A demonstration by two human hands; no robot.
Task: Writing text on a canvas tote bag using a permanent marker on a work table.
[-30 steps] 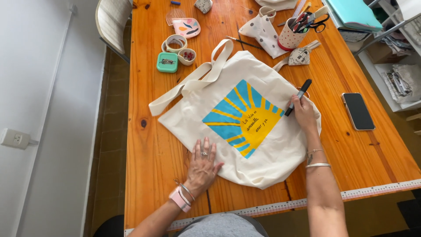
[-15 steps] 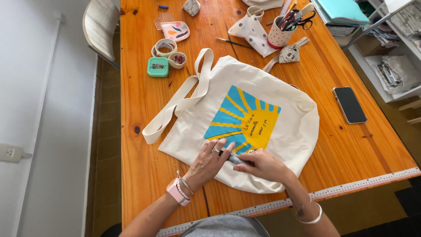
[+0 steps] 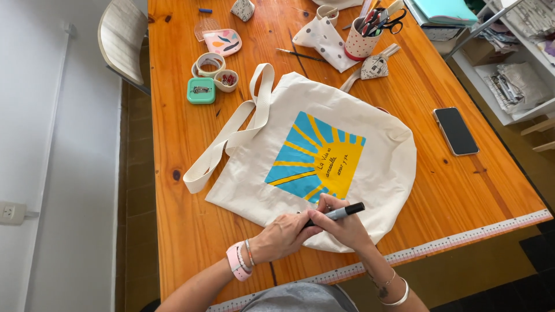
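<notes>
At lower centre of frame, the right hand (image 3: 342, 230) is closed around a black marker (image 3: 337, 214); the left hand (image 3: 283, 234) pinches its near end. Both rest on the cream tote bag (image 3: 324, 156). Risk: uncapped tip contacting fabric would leave stray ink.

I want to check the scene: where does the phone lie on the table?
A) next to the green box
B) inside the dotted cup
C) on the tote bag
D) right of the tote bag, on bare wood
D: the phone lies flat on the table, right of the tote bag, not touching it.
</notes>
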